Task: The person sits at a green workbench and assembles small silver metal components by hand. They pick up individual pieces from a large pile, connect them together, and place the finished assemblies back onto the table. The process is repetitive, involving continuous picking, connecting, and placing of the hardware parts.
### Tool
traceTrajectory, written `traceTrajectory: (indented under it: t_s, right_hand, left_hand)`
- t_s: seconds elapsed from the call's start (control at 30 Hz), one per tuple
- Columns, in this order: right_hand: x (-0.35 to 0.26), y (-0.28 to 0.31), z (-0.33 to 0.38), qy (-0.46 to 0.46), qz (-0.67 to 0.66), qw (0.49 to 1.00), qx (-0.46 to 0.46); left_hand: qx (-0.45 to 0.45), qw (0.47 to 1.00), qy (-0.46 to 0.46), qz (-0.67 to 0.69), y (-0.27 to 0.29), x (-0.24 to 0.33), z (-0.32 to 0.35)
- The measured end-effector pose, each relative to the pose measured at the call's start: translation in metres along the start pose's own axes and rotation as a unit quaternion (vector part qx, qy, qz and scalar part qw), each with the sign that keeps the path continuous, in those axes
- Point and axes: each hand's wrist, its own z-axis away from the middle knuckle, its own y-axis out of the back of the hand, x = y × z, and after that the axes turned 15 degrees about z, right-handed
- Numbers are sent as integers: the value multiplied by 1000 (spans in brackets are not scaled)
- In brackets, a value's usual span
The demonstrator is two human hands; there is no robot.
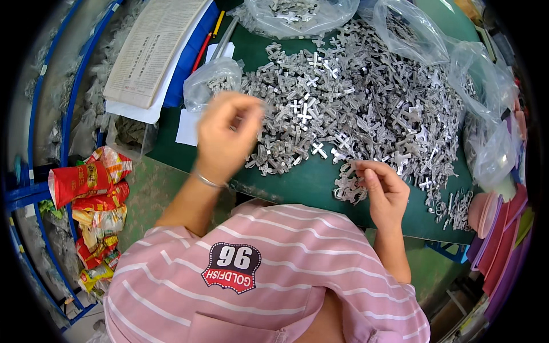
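On a green table [309, 186], seen from above, a wide heap of small silver cross-shaped metal parts [354, 103] spreads across the middle and far side. A person in a pink striped shirt [274, 274] sits at the near edge.

The left hand [226, 137] is raised above the heap's left edge, blurred, with fingers curled inward; whether they pinch a part cannot be told. A thin bracelet [207, 182] circles that wrist.

The right hand [386, 191] rests at the near edge of the heap, fingertips [366, 168] pinched on a small metal part. Just left of it lies a small cluster of parts [349, 188], touching the hand.

Clear plastic bags sit around the heap: one [211, 83] just behind the left hand, one [297, 14] at the far edge holding more parts, others [486, 114] along the right side. A printed paper sheet [151, 48] lies far left over a blue folder [189, 63], with pencils [209, 37] beside it. Red and yellow snack wrappers [94, 194] lie off the table on the left. Pink and purple trays [503, 228] stack at the right.
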Motion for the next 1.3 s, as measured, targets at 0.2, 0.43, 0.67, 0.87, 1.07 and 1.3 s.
traceTrajectory:
  t_s: [0.2, 0.43, 0.67, 0.87, 1.07, 1.3]
  right_hand:
    - [-5, -4, -10, 35, 43, 998, -1]
    - [-17, -32, -37, 218, 223, 949, -40]
    - [-16, -66, -58, 296, 347, 889, -37]
    - [-4, -61, -54, 268, 269, 925, -20]
    - [-16, -50, -52, -143, -177, 957, -182]
    - [-13, -47, -46, -196, -265, 923, -197]
  left_hand:
    - [-20, 946, -69, -316, 59, -27, -25]
    - [-133, 926, -101, -338, 77, -46, -40]
    - [-101, 929, -135, -331, 66, -32, -81]
    - [57, 943, -227, -237, 35, -12, -39]
    - [-89, 881, 314, 343, -16, -1, 33]
    - [-89, 835, 393, 375, -22, 4, 36]
